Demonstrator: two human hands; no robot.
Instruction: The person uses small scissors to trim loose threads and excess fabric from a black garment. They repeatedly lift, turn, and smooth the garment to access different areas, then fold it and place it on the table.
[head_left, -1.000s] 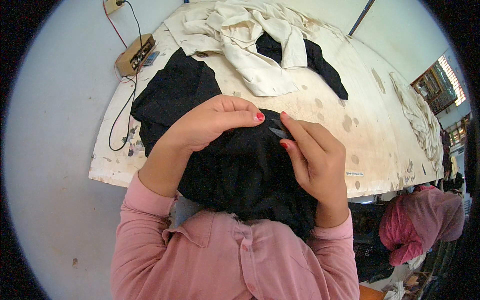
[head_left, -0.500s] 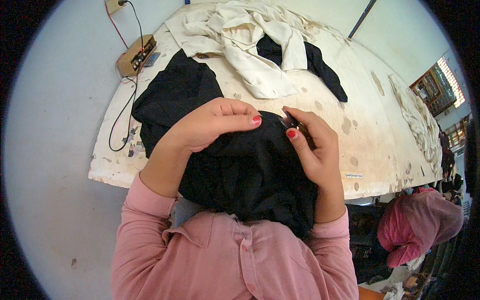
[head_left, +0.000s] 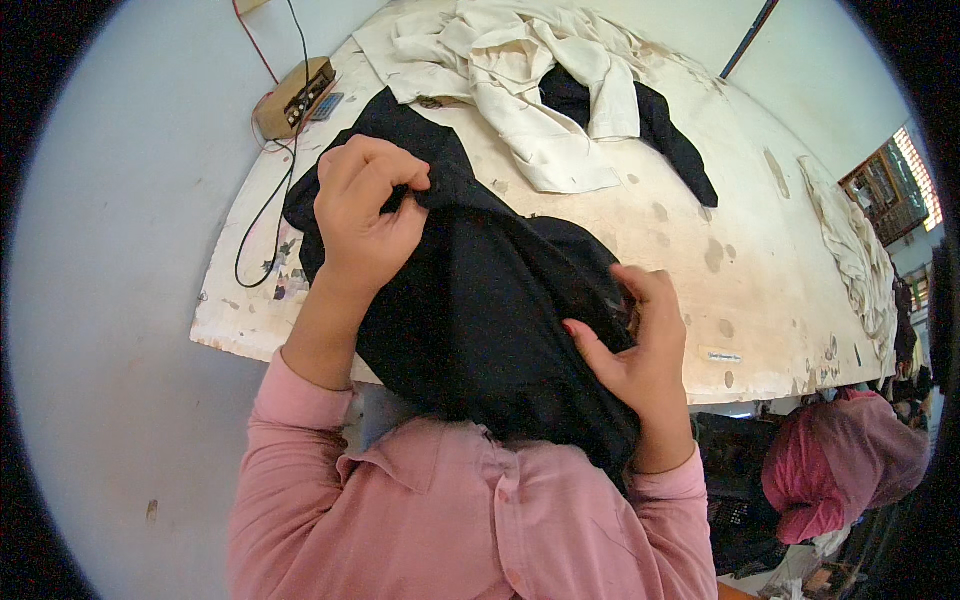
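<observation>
So, left hand (head_left: pixel 368 215) pinching up black cloth (head_left: pixel 470 320).

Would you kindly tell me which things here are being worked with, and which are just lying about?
In hand:
black cloth, pinched by the left hand
right hand, against the cloth; anything in its grip is unclear

Lying about:
cream garments
second black piece, partly under them
tan box

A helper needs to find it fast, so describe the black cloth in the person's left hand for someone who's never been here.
Find the pale, stained table. At its near side, in front of the pink shirt, is a black cloth pinched by the left hand. The other black piece lies farther back, partly under white cloth; this one is nearer and in hand.
</observation>
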